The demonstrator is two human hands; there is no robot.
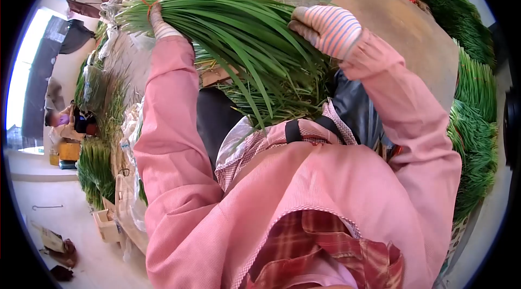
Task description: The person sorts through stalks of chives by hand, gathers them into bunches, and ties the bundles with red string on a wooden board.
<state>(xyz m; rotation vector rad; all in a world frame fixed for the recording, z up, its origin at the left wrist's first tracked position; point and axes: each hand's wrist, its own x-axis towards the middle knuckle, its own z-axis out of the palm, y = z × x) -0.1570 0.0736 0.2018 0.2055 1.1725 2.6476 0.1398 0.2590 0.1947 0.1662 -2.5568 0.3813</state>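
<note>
A bunch of long, flat green leaves (228, 23), like garlic chives, stretches across the top middle in front of me. An orange-red band (147, 6) circles it near its pale stem ends. My left hand (160, 24), in a striped glove, is closed round the bunch beside that band; the leaves hide part of its fingers. At the leafy end, my right hand (330, 30), in a white, blue and orange striped glove, has its fingers curled in against the leaf tips. Some leaves droop between my hands toward my lap.
Loose leaves (271, 99) lie beneath the bunch. To the right stands a brown board (404, 34), with stacked green bundles (472, 142) beyond it. More bundles (95, 169) line the left side, near a pale plastic crate (107, 226). Another person (68, 123) sits far left.
</note>
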